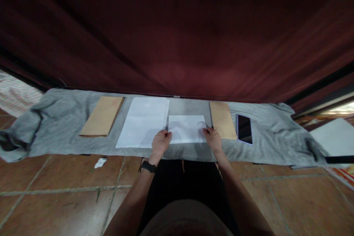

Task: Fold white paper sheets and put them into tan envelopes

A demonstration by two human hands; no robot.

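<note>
A white sheet of paper [187, 129], about half the size of the sheets beside it, lies in front of me on a grey cloth [190, 107]. At its left edge, my left hand [161, 142] pinches the paper between thumb and fingers. My right hand [212, 139] grips the opposite edge in the same way. Larger white sheets [143, 121] are stacked just left of it, partly under my left hand. Close to my right hand lies a brown paper envelope or folded bag [223, 120].
Farther left on the cloth is a thicker brown paper stack [102, 116]. A phone [245, 129] with a purple edge rests at the right. A dark red curtain [177, 44] hangs behind the surface. On the tiled floor [69, 206] lies a crumpled white scrap [100, 162].
</note>
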